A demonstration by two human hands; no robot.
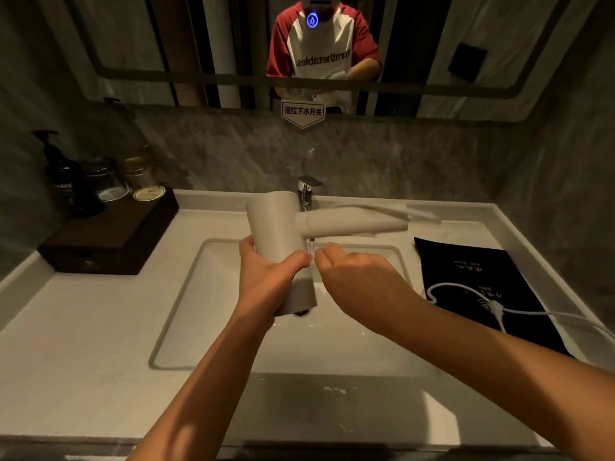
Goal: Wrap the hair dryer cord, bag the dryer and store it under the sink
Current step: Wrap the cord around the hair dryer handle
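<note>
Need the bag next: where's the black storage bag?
The black storage bag lies flat on the counter right of the sink basin, with the white cord across it.

— What is the person wearing?

— The mirror point(233, 44) shows a short-sleeved T-shirt point(321, 48): white body, dark red raglan sleeves, dark lettering across the chest (reversed in the reflection).

— And the arms?

— Both forearms are bare to the wrist. The left hand point(266, 277) and right hand point(362, 277) carry no rings, watch or bracelet on the sides showing.
</note>
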